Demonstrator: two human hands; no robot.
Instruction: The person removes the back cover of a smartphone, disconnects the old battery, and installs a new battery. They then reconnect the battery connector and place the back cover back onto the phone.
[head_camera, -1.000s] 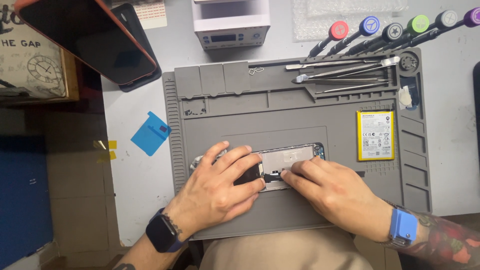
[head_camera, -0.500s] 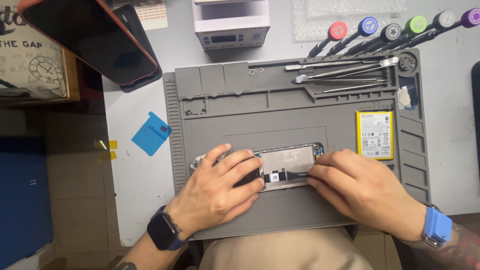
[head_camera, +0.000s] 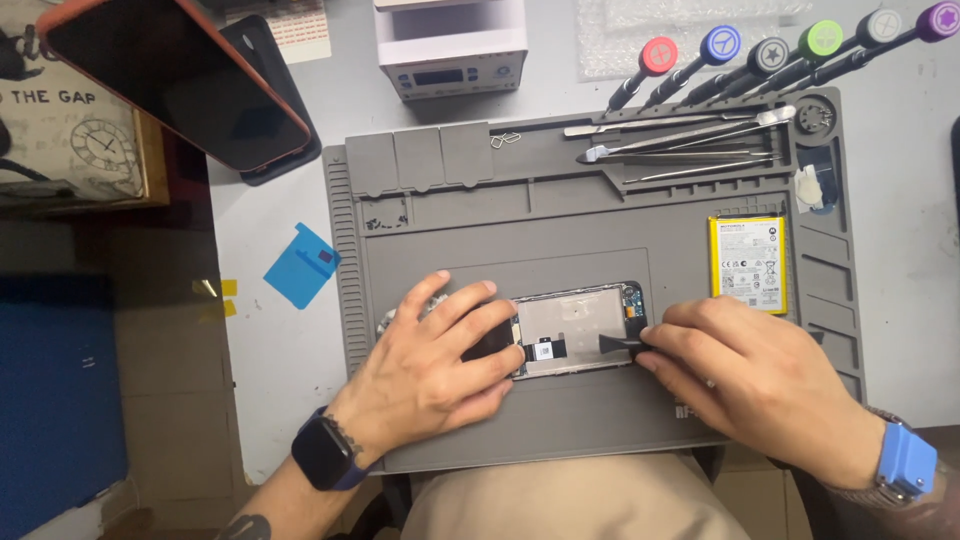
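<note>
— Where's the phone sitting?

— The opened smartphone (head_camera: 575, 333) lies flat, back cover off, in the middle of the grey repair mat (head_camera: 600, 215). My left hand (head_camera: 440, 365) lies spread over its left end, fingers pressing it down, not curled around anything. My right hand (head_camera: 755, 375) is pinched closed on a black spudger (head_camera: 620, 343), whose tip rests on the phone's inner frame near the right end.

— How does it handle, do you think?

— Light, thin and stiff, I judge, but fragile inside: the flex cable (head_camera: 543, 349) and the exposed board at the upper right corner would tear or crack under a careless push. I'd grip it by the outer edges only.

— Anything close by?

— A yellow-edged battery (head_camera: 747, 262) lies just right of it, apart; screwdrivers (head_camera: 740, 55) and metal pry tools (head_camera: 680, 140) sit along the mat's top.
</note>
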